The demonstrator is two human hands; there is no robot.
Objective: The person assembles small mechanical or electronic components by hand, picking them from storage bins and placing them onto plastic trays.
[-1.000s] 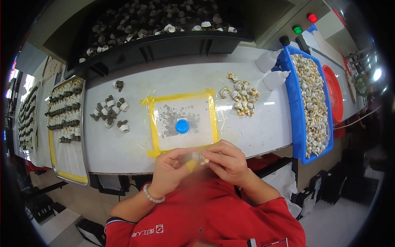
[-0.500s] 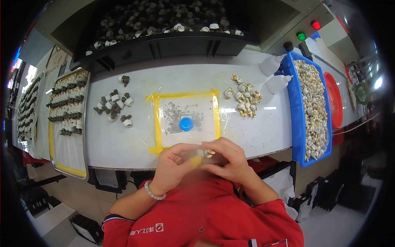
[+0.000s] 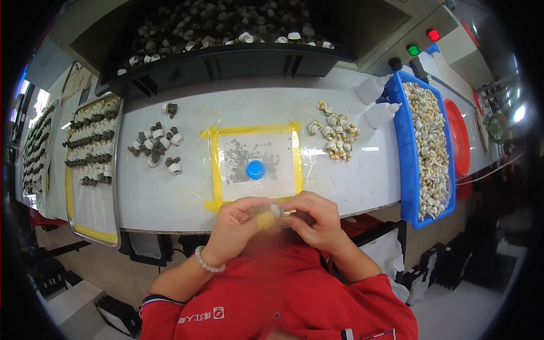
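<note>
Low over the table's front edge, my left hand (image 3: 238, 224) is closed in a pinch on a small white cylindrical part (image 3: 276, 210). A yellow wrap (image 3: 265, 220) covers the tip of its thumb. My right hand (image 3: 318, 221) meets it, with finger and thumb closed round a small cream-and-gold piece (image 3: 289, 213) at the white part's right end. Fingers and blur hide how the two fit together. Beyond the hands, a round blue cap or dish (image 3: 255, 169) sits on a spotted white sheet (image 3: 235, 187) framed by yellow tape (image 3: 216, 164).
Dark-and-white parts (image 3: 156, 141) lie at left, beside a tray (image 3: 93, 207) with rows of them. White-and-gold pieces (image 3: 339, 135) lie at right, near white squeeze bottles (image 3: 379, 115) and a full blue bin (image 3: 411, 187). A black trough (image 3: 226, 69) spans the back.
My right finger and thumb have closed in around the small piece, which was more exposed before. Both hands stay in nearly the same place; the objects on the table have not moved.
</note>
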